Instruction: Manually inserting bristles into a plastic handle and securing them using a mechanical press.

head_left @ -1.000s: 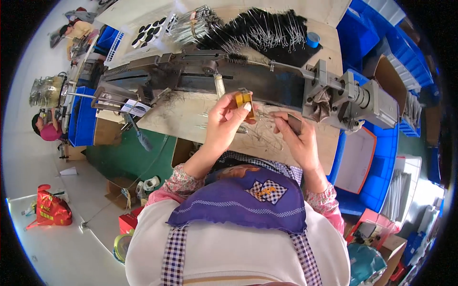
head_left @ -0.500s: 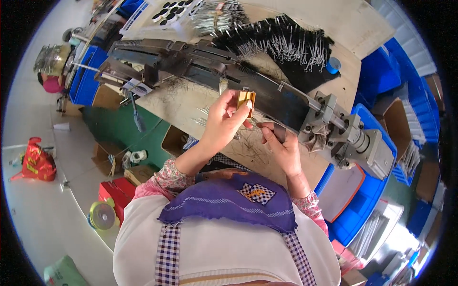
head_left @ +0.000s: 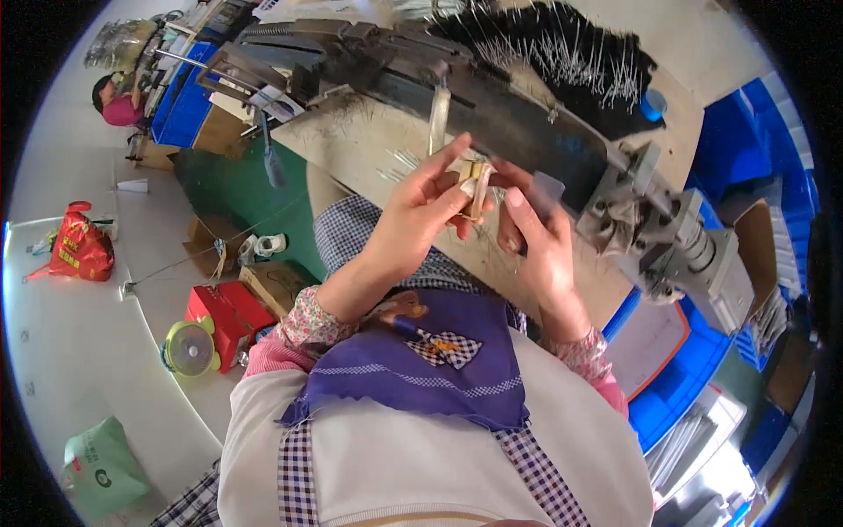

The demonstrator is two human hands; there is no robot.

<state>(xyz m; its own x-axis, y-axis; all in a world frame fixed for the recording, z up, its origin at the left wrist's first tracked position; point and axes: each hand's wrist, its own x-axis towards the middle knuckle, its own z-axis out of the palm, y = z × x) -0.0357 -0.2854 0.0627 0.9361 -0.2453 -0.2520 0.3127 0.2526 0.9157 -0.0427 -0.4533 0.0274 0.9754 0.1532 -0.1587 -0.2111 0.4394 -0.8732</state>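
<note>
Between the thumb and fingers of my left hand (head_left: 406,227) is a small gold-coloured, box-like piece (head_left: 476,186), held tilted above the bench edge. My right hand (head_left: 546,259) is close beside it, with thumb and fingers closed around a flat, greyish, see-through strip (head_left: 550,188) whose exact kind I cannot make out. The right fingertips come near the gold piece; whether they touch it is unclear. Behind both hands lies a long dark metal bench machine (head_left: 492,114), with a pale-wrapped handle (head_left: 439,119) standing up from it.
Thin metal rods with hooked ends lie on black cloth (head_left: 615,110) at the back, beside a blue cap (head_left: 652,104). A metal clamp assembly (head_left: 672,228) stands at the right, blue bins (head_left: 685,378) beyond. Another person (head_left: 123,104) sits far left. Loose wires (head_left: 399,164) lie on the bench.
The view has shifted, so the bench sits differently in it. The gold piece is turned more edge-on, and my right hand has come closer to it.
</note>
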